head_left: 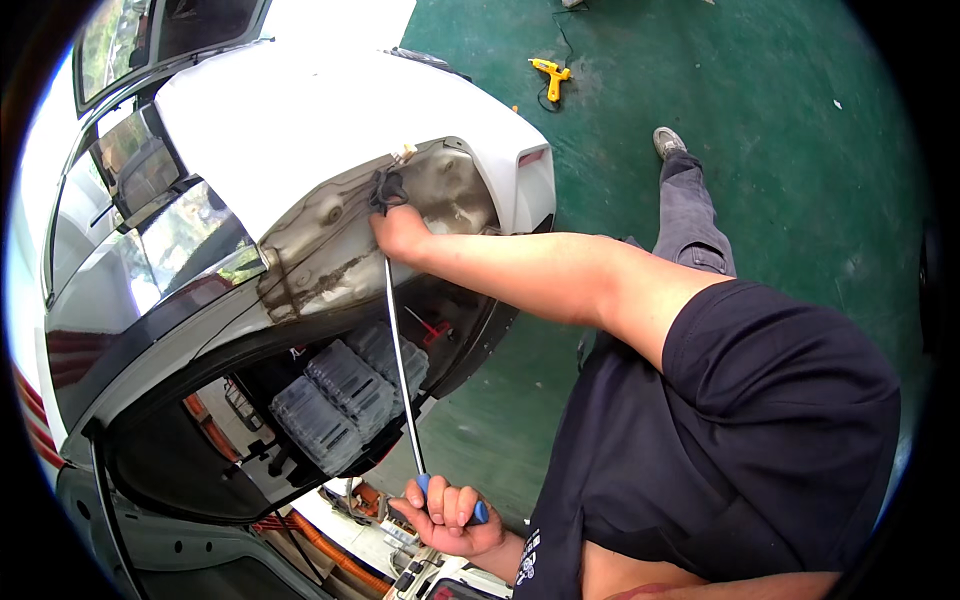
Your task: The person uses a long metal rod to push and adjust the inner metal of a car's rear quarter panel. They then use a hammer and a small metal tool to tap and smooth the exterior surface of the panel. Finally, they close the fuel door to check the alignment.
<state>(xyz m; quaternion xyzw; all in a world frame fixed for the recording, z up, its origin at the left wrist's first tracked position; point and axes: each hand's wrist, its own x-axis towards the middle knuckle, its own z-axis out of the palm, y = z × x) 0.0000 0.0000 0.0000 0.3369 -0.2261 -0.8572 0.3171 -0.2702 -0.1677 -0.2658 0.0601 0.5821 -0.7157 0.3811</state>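
Observation:
My left hand is closed around the blue handle of a long metal rod. The rod's shaft runs up to my right hand, where its far end is hidden. My right arm reaches across to the bare tail-light recess of a white car. At the fingers of my right hand is something dark; I cannot make out whether it is a covering or a held thing. The recess is stained, with grimy seams.
Below the rod, the open boot holds stacked clear plastic cases and a red-handled tool. A yellow glue gun with a cord lies on the green floor. My shoe stands right of it. Orange tubing runs along the lower edge.

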